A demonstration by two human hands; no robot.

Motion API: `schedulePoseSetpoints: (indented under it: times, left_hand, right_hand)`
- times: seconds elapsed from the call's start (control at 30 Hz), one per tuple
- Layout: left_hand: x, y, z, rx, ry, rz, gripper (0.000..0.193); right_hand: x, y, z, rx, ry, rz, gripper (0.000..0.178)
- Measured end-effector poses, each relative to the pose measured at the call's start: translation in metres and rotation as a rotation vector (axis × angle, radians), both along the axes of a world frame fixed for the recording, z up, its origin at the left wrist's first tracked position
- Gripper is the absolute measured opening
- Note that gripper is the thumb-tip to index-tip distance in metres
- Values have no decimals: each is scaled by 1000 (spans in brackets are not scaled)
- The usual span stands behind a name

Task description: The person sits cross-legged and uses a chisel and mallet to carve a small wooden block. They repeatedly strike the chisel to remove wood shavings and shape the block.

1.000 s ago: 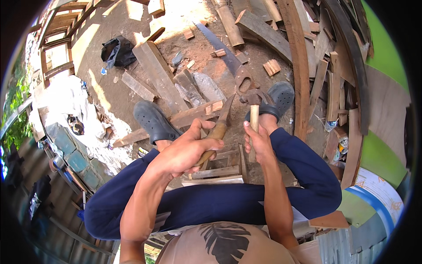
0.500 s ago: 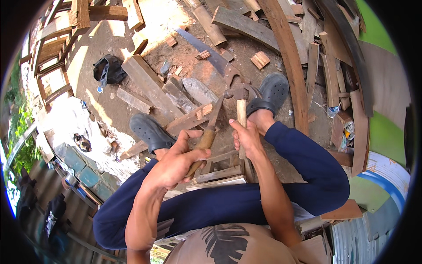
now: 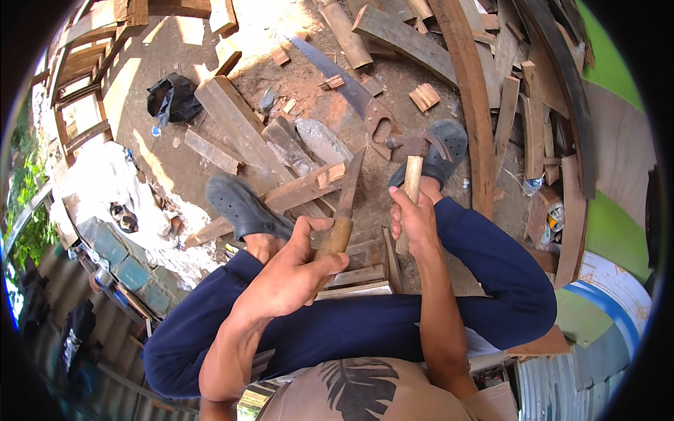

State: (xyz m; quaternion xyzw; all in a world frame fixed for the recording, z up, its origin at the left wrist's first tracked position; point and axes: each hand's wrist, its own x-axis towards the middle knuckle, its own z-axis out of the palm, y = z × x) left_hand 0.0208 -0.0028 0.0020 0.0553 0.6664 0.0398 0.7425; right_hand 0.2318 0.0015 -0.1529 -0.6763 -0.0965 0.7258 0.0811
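Observation:
My left hand (image 3: 284, 277) is closed round the thick wooden handle of a knife (image 3: 351, 184), whose narrow dark blade points up and away from me. In my right hand (image 3: 415, 221) is a claw hammer (image 3: 413, 172), gripped by its pale wooden handle with the metal head uppermost. The two tools are apart, side by side over my lap. Just beyond the hammer head, a handsaw (image 3: 335, 84) lies on the ground, its wooden handle toward me. Below my hands, a small wooden frame (image 3: 354, 275) shows between my legs, partly hidden by the left hand.
Wood offcuts and planks (image 3: 242, 126) lie between and beyond my feet. A long beam (image 3: 467, 91) and a stack of boards run along the right. At the left are a black bag (image 3: 173, 98), white sheeting (image 3: 133, 193) and a wooden ladder-like frame (image 3: 84, 105).
Both hands have shifted a little to the right, with the knife and hammer still in them. The hammer now leans more to the right. The view has shifted slightly.

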Motion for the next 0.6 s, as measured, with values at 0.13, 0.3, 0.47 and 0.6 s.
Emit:
schedulePoseSetpoints:
  times: [0.13,0.3,0.47,0.6]
  left_hand:
    - [0,1,7,-31,7,10,55]
    - [4,1,9,-32,9,18,53]
    - [0,4,9,-35,50,77,50]
    - [-8,7,7,-27,61,20,49]
  right_hand:
    - [-3,-3,-2,-9,2,11,23]
    - [-7,-4,0,-4,23,65,24]
    - [-5,-2,0,59,0,19,24]
    - [-2,-6,4,33,-21,-72,24]
